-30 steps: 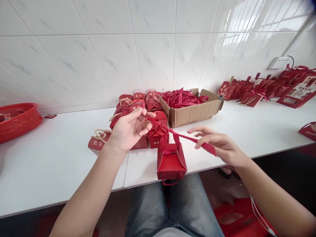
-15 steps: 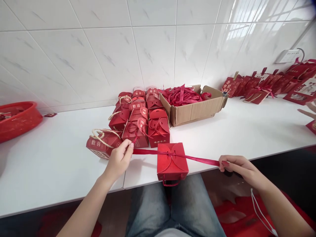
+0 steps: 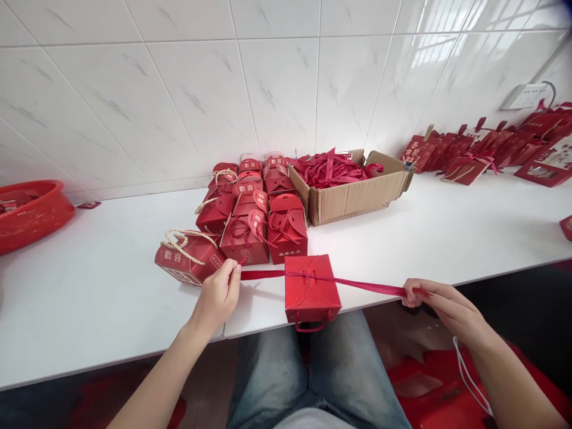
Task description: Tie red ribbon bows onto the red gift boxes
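Note:
A red gift box [image 3: 311, 301] sits at the table's front edge, its cord handle hanging over the side. Across its top runs a dark red ribbon [image 3: 370, 288], crossed at the middle of the lid and stretched out to both sides. My left hand [image 3: 221, 292] is closed on the ribbon's left end, close to a box with a cream rope handle [image 3: 187, 259]. My right hand [image 3: 440, 301] grips the other end, just beyond the table edge on the right. Both ends of the ribbon look taut.
Several red boxes [image 3: 245, 238] stand grouped behind the gift box. Beside them is a cardboard box [image 3: 357, 199] full of ribbons. A red plastic basin [image 3: 40, 220] stands at far left; more decorated red boxes [image 3: 469, 167] line the wall at right, below a power strip [image 3: 525, 96].
My right hand has moved slightly right along with its ribbon end, and the crossing on the lid looks tighter. Another person's hand at the right edge has gone out of view.

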Demonstrator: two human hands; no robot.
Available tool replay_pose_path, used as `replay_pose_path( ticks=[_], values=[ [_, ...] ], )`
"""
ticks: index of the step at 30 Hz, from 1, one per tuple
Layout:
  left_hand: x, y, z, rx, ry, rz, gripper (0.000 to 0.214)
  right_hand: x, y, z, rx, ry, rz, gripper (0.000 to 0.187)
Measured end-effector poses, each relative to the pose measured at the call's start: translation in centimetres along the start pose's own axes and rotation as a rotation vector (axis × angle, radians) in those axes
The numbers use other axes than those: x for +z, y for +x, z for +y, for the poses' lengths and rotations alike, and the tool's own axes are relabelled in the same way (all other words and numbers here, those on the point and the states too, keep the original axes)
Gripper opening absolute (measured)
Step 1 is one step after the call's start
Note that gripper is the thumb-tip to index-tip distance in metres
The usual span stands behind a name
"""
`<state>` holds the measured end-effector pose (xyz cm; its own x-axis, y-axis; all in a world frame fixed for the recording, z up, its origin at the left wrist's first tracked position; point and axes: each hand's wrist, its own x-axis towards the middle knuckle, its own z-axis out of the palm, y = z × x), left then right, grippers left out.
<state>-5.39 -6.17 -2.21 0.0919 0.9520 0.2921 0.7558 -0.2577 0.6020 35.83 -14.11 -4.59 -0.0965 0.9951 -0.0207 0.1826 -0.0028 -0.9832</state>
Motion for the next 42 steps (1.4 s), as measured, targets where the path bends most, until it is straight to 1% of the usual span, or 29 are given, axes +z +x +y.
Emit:
replay_pose_path(
  ticks=[2, 3, 4, 5, 6, 7, 9, 10, 11, 12, 13, 14, 15, 17, 20, 22, 24, 26, 27, 28, 29, 31, 32, 33, 34, 35, 37, 38, 42],
  values=[
    [0.0, 0.1, 0.0, -0.072, -0.162, -0.060, 0.024, 0.1, -0.2, 0.3, -0.010, 0.014, 0.011, 0.030],
    [0.1, 0.1, 0.0, -0.112, -0.266, -0.064, 0.025, 0.1, -0.2, 0.5, -0.017, 0.027, 0.015, 0.028],
    [0.1, 0.0, 0.0, -0.145, -0.358, -0.040, 0.025, 0.0, -0.2, 0.8, -0.020, 0.045, 0.018, 0.023],
    [0.1, -0.2, 0.0, -0.165, -0.417, 0.015, 0.027, -0.2, -0.2, 1.1, -0.020, 0.064, 0.022, 0.020],
    [0.1, -0.4, 0.0, -0.165, -0.430, 0.096, 0.033, -0.5, -0.1, 1.5, -0.015, 0.075, 0.038, 0.022],
    [0.1, -0.8, 0.0, -0.138, -0.389, 0.198, 0.043, -0.8, 0.0, 1.8, -0.006, 0.073, 0.074, 0.030],
    [0.1, -1.5, 0.1, 0.008, -0.179, 0.429, 0.056, -1.3, 0.4, 1.9, 0.011, 0.020, 0.204, 0.044],
    [0.1, -1.8, 0.3, 0.108, -0.056, 0.537, 0.056, -1.4, 0.7, 1.6, 0.009, -0.026, 0.286, 0.046],
    [0.0, -1.9, 0.7, 0.215, 0.053, 0.615, 0.051, -1.3, 0.9, 1.1, -0.001, -0.076, 0.358, 0.044],
    [-0.1, -1.9, 1.1, 0.318, 0.129, 0.647, 0.042, -0.9, 1.2, 0.3, -0.019, -0.126, 0.400, 0.039],
    [-0.1, -1.8, 1.7, 0.400, 0.162, 0.626, 0.031, -0.4, 1.4, -0.8, -0.046, -0.172, 0.406, 0.034],
    [0.0, -1.4, 2.3, 0.449, 0.152, 0.550, 0.020, 0.4, 1.7, -1.9, -0.076, -0.219, 0.362, 0.030],
    [0.1, -1.0, 3.0, 0.459, 0.108, 0.433, 0.013, 1.4, 2.1, -3.1, -0.106, -0.259, 0.290, 0.028],
    [0.7, 0.1, 4.4, 0.352, -0.011, 0.168, 0.014, 3.5, 3.0, -5.2, -0.161, -0.335, 0.116, 0.030],
    [1.7, 1.5, 6.1, 0.095, -0.139, -0.187, 0.025, 6.2, 4.7, -6.7, -0.082, -0.374, -0.194, 0.045],
    [2.3, 2.1, 6.6, -0.027, -0.229, -0.352, 0.033, 7.1, 5.7, -6.6, -0.004, -0.291, -0.409, 0.054],
    [2.4, 2.5, 6.8, -0.102, -0.313, -0.458, 0.039, 7.5, 6.4, -6.1, 0.077, -0.150, -0.561, 0.054],
    [2.4, 2.8, 6.7, -0.146, -0.322, -0.506, 0.040, 7.4, 6.7, -5.8, 0.137, -0.025, -0.609, 0.048],
    [2.3, 2.8, 6.7, -0.149, -0.294, -0.496, 0.039, 7.3, 6.8, -5.7, 0.150, 0.024, -0.602, 0.045],
    [2.2, 2.8, 6.8, -0.130, -0.252, -0.450, 0.036, 7.1, 6.8, -5.8, 0.151, 0.071, -0.586, 0.042],
    [2.1, 2.7, 6.9, -0.081, -0.206, -0.368, 0.031, 6.9, 6.8, -5.9, 0.141, 0.117, -0.571, 0.039],
    [1.8, 2.1, 7.6, 0.082, -0.137, -0.158, 0.021, 6.5, 6.7, -6.2, 0.112, 0.209, -0.565, 0.032],
    [1.7, 1.7, 8.1, 0.176, -0.124, -0.087, 0.016, 6.4, 6.7, -6.4, 0.099, 0.249, -0.572, 0.028],
    [1.7, 1.2, 8.6, 0.261, -0.122, -0.058, 0.013, 6.3, 6.7, -6.6, 0.088, 0.280, -0.581, 0.025],
    [1.6, 0.6, 9.2, 0.327, -0.133, -0.095, 0.013, 6.2, 6.7, -6.8, 0.079, 0.301, -0.591, 0.022],
    [1.5, 0.0, 9.7, 0.365, -0.142, -0.168, 0.017, 6.2, 6.7, -7.0, 0.074, 0.312, -0.600, 0.020],
    [1.6, -0.8, 10.3, 0.386, -0.134, -0.299, 0.029, 6.4, 6.8, -7.2, 0.073, 0.307, -0.606, 0.016],
    [1.7, -1.0, 10.5, 0.374, -0.122, -0.335, 0.034, 6.5, 6.8, -7.3, 0.072, 0.300, -0.597, 0.015],
    [2.0, -0.5, 10.1, 0.313, -0.104, -0.336, 0.036, 7.2, 6.8, -7.3, 0.030, 0.363, -0.509, 0.015]
  ],
)
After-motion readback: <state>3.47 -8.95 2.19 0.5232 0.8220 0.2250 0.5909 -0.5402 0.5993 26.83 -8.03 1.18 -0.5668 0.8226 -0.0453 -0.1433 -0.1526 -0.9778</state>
